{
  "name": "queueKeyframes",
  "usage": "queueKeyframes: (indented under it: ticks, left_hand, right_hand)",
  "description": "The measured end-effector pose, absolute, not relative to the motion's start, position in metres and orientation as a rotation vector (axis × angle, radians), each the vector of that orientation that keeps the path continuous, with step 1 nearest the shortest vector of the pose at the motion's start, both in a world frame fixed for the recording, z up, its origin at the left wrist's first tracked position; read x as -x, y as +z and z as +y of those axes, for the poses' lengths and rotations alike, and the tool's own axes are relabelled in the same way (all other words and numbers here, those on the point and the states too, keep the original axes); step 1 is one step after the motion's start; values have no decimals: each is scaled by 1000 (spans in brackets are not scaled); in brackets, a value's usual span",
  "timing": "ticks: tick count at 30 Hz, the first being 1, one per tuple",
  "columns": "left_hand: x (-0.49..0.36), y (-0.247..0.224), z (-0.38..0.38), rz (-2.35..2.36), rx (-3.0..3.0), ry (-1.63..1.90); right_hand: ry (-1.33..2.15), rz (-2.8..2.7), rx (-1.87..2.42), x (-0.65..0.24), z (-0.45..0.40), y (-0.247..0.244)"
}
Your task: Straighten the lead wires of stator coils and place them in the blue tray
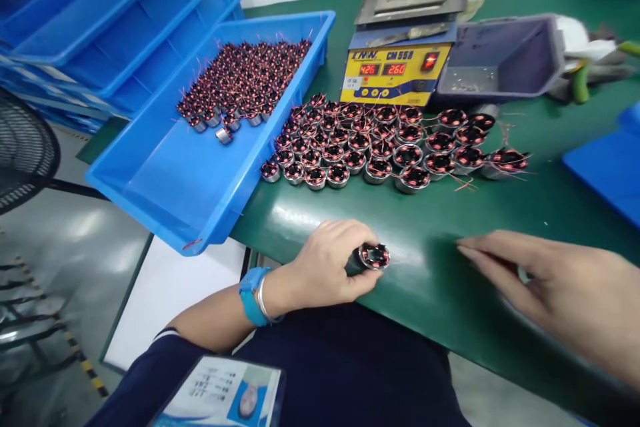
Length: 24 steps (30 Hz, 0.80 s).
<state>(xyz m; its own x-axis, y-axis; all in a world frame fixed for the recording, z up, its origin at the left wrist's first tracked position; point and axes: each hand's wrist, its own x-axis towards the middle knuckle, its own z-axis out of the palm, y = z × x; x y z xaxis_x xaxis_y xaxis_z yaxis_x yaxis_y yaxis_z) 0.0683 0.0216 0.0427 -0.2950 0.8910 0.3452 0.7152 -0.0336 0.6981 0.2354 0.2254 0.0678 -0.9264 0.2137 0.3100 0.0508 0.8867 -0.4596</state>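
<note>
My left hand [327, 263] grips a small motor stator [375, 256] between thumb and fingers near the green table's [430, 220] front edge. The stator is a metal ring with copper windings and black insulation, its open end facing up. To its right, my right hand [560, 287] hovers over the table with thumb and forefinger pinched together. Whether anything small is between those fingertips I cannot make out. Beyond both hands, several similar stators [337, 175] stand in close rows, loose copper wire ends sticking out of them.
At left, a blue tray [170, 173] holds many wound stators; stacked blue bins [125, 20] rise behind it. A yellow soldering unit [395, 73] with lit red digits stands at the back, beside a grey-purple bin [505, 47]. A black fan [25, 147] is far left, a blue sheet [605, 160] right.
</note>
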Motion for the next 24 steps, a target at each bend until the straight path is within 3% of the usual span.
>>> queueKeyframes:
  ticks: [9,21,24]
  left_hand:
    - [-67,34,17,2113,-1584,1275]
    - [-64,39,24,2054,-1617,1255]
    - [-62,40,22,2080,-1551,1249]
  right_hand:
    - [1406,-2611,349,-173,185,67]
    - [1037,-2486,743,-226,194,68]
    - [1314,-2482,801,-229,192,67]
